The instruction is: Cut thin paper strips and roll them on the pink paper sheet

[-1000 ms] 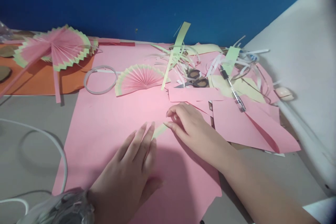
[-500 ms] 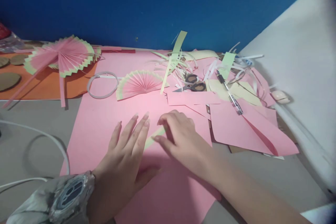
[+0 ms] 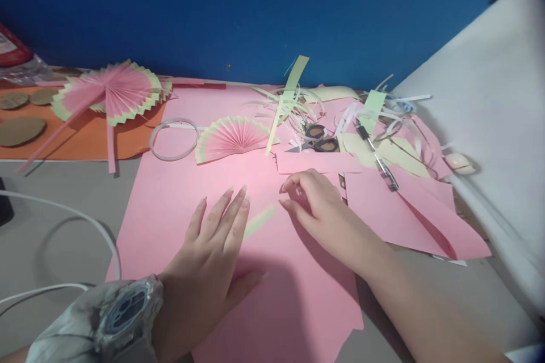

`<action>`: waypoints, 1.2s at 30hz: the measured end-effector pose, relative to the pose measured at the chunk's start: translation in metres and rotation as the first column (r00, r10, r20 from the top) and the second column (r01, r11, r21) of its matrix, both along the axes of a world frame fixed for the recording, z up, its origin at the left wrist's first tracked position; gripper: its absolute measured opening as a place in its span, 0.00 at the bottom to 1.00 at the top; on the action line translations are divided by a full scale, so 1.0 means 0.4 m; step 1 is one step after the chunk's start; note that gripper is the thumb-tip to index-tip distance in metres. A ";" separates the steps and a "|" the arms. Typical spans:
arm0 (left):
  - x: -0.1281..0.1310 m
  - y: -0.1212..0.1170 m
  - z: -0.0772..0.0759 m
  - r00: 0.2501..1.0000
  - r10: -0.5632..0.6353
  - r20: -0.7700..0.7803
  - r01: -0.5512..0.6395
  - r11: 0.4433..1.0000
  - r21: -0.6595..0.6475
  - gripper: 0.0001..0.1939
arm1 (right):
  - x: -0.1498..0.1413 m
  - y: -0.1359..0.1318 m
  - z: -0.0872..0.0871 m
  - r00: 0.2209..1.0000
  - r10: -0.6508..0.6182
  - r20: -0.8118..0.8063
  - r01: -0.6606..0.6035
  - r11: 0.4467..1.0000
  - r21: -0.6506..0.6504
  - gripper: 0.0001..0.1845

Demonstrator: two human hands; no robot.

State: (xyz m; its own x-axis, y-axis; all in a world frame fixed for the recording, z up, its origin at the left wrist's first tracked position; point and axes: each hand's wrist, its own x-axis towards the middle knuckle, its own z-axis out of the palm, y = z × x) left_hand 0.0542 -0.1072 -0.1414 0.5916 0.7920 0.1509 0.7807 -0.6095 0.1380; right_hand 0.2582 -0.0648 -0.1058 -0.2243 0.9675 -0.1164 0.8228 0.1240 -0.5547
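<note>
My left hand point(image 3: 213, 255) lies palm down with fingers stretched out on a large pink paper sheet point(image 3: 162, 204). Its index finger borders a short pale yellow-green paper strip point(image 3: 260, 222), whose lower end it may cover. To the right of that strip hovers my right hand point(image 3: 317, 207), fingers curled and a gap between thumb and index finger; nothing shows in the gap. Beyond both hands rests a pleated paper fan point(image 3: 238, 137), pink with a pale green rim. A narrow pink strip point(image 3: 317, 163) lies just past my right hand.
Black-handled scissors point(image 3: 317, 139) sit beside a heap of paper cuttings point(image 3: 293, 105). A pen point(image 3: 378, 160) lies on pink paper at the right. Tape ring point(image 3: 174, 140), finished-looking pleated fans point(image 3: 128, 91) and cardboard discs point(image 3: 19, 130) are at the left. A white cable point(image 3: 80, 214) curves nearby.
My right hand has moved right and away from the green strip, its fingers no longer at the strip's end. My left hand stays flat on the paper. The view has shifted slightly.
</note>
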 end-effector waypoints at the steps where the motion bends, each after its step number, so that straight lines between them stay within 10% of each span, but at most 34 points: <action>1: 0.001 0.001 0.001 1.000 0.005 0.010 -0.005 1.000 -0.009 0.42 | 0.000 0.000 0.000 1.000 0.004 -0.001 -0.004 1.000 0.006 0.04; 7: -0.003 0.016 0.015 0.980 0.068 0.185 -0.044 0.991 -0.130 0.42 | -0.024 -0.013 0.008 0.991 0.099 -0.089 -0.107 0.990 -0.088 0.09; 16: -0.023 0.057 0.040 0.893 0.216 0.396 -0.097 0.949 -0.301 0.06 | 0.005 0.003 0.021 0.918 0.004 -0.397 -0.090 0.976 -0.199 0.07; 24: -0.019 0.061 0.045 0.884 0.233 0.405 -0.046 0.905 -0.422 0.11 | 0.009 0.010 0.021 0.943 0.080 -0.323 -0.141 0.975 -0.170 0.09; 30: -0.020 0.059 0.050 0.845 0.333 0.419 -0.100 0.867 -0.488 0.11 | 0.049 0.039 0.014 0.950 -0.106 -0.293 0.119 0.993 0.028 0.07; 36: -0.031 0.054 0.057 0.508 0.580 0.637 -0.224 0.803 -0.552 0.08 | 0.069 0.078 0.007 0.570 -0.334 -0.751 0.240 0.941 -0.237 0.22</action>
State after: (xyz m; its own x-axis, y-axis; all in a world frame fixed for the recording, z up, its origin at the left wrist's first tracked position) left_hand 0.0419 -0.0858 -0.1187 -0.0027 0.9998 0.0207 0.4183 -0.0176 0.9081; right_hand 0.2859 -0.0337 -0.1028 0.0125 0.9911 -0.1328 0.0629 -0.1333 -0.9891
